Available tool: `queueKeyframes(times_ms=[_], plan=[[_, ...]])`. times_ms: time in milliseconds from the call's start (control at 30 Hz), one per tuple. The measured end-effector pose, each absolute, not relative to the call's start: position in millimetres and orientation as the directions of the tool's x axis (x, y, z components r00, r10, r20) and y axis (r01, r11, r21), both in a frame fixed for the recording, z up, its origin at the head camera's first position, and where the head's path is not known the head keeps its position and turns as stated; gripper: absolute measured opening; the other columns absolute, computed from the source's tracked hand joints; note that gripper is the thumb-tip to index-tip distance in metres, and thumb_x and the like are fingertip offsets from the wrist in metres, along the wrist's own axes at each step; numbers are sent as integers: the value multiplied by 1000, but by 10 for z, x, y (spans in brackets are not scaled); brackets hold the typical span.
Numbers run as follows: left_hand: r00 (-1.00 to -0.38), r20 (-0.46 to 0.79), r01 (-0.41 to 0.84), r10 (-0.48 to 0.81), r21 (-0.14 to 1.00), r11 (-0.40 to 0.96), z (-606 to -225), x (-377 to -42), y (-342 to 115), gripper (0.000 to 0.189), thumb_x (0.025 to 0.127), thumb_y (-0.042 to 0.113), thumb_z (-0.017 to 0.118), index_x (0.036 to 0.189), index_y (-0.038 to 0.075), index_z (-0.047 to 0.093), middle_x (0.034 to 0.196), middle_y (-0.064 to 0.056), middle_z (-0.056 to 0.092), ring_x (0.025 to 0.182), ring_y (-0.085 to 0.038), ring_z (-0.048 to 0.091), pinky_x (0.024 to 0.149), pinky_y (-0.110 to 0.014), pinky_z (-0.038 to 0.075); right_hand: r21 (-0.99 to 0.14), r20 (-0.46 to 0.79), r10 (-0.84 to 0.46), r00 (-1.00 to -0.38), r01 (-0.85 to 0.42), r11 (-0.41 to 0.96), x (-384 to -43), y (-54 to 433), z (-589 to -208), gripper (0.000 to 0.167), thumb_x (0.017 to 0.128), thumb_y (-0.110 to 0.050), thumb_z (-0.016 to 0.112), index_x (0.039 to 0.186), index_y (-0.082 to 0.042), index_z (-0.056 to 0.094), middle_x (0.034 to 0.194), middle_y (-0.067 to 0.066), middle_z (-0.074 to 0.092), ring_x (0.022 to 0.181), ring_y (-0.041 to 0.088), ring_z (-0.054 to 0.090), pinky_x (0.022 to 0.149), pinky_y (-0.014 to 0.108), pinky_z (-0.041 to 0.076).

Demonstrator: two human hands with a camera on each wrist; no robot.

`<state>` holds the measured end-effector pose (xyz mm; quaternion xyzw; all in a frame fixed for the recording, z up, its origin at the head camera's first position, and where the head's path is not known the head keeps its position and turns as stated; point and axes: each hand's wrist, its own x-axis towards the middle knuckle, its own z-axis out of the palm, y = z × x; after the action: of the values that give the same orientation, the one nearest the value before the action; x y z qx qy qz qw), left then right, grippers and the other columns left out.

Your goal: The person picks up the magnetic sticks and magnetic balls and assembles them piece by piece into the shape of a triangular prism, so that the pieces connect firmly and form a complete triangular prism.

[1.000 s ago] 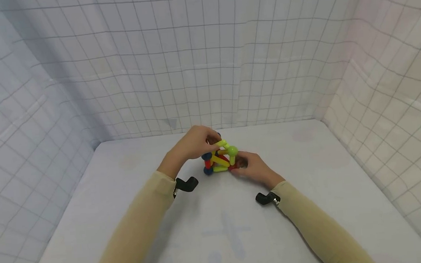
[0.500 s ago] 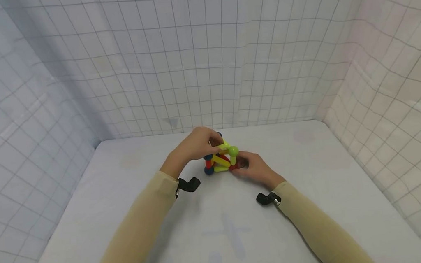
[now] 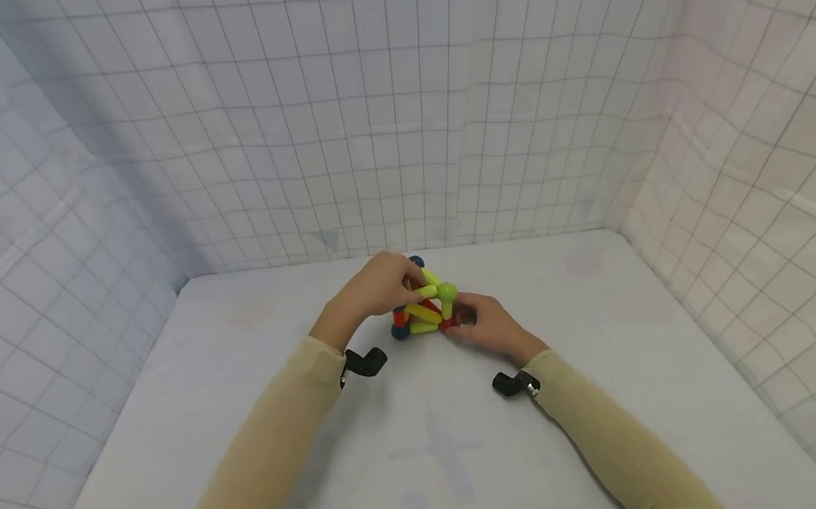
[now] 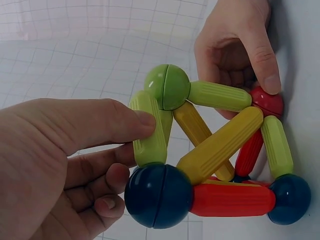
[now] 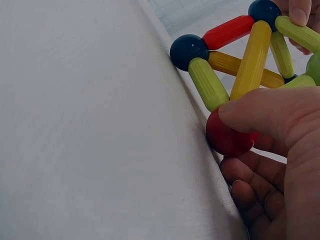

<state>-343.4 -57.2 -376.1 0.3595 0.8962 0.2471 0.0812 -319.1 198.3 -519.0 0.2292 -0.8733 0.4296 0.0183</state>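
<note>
A frame of ribbed magnetic rods and balls stands on the white table. My left hand [image 3: 379, 285] pinches a light green rod [image 4: 151, 146] between thumb and fingers. In the left wrist view, that rod spans from a dark blue ball [image 4: 159, 196] to a green ball [image 4: 172, 87]. Low on the right, my right hand [image 3: 494, 326] grips a red ball [image 5: 227, 134] at the base with thumb and fingers. A yellow rod [image 4: 220, 145] slants from the red ball up to the blue one. A red rod [image 4: 232, 199] links two blue balls. Fingers partly hide the far side.
The white table [image 3: 422, 429] carries faint printed marks in front of the frame. Gridded white cloth walls [image 3: 398, 127] rise behind and on both sides. A small black camera mount [image 3: 366, 362] sits at the left wrist, another black mount [image 3: 512, 384] at the right.
My left hand has come down slightly, lowering the light green rod from a raised slant to meet the green ball. The right hand keeps its grip on the red ball.
</note>
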Motion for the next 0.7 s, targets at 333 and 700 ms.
queueKeyframes(times_ms=[333,700], plan=[[-732,16,605,681,475,639,-3778,-3435,-560,15,99,11,79,112,7,85,104,0,77,91,-17,68,80,-29,60,-734,220,-381,-898,-409,542,-3189,1973,-5181,32,94,-25,87,121,-16,74,98,-6,71,93,17,65,85,39,55],[-742,-1,600,670,443,666,-3809,-3422,-529,14,99,11,78,111,7,85,103,0,77,93,-16,68,82,-28,60,-730,215,-382,-899,-408,548,-3178,1970,-5180,30,93,-26,87,119,-16,75,98,-6,71,93,18,65,85,39,55]])
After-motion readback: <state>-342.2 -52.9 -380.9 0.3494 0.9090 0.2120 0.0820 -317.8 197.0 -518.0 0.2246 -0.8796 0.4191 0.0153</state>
